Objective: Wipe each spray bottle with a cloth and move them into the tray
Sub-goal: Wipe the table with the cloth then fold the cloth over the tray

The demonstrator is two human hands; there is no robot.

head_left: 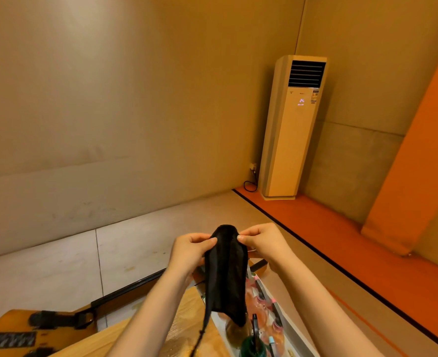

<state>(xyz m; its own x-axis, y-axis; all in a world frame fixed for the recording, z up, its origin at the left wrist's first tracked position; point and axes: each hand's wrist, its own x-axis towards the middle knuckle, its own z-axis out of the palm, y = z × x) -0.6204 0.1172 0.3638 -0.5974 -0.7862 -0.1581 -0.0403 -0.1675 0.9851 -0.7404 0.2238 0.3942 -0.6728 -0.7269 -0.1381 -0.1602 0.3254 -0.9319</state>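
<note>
Low in the frame's centre, the left hand [189, 247] pinches the upper left edge of a black cloth [225, 274], its grip clamped on the fabric between thumb and fingers. That cloth hangs down over the wooden bench [176, 328], a thin cord trailing from its lower edge. Just right, the right hand [261, 240] pinches the cloth's upper right edge. Below, at lower right, a white tray [287, 320] holds pink-capped spray bottles [277, 328] and a dark green bottle [252, 347]. Upper right, an air conditioner [290, 130] stands in the corner.

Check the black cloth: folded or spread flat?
Folded: black cloth hangs doubled, its top pinched by left hand and right hand.
</note>
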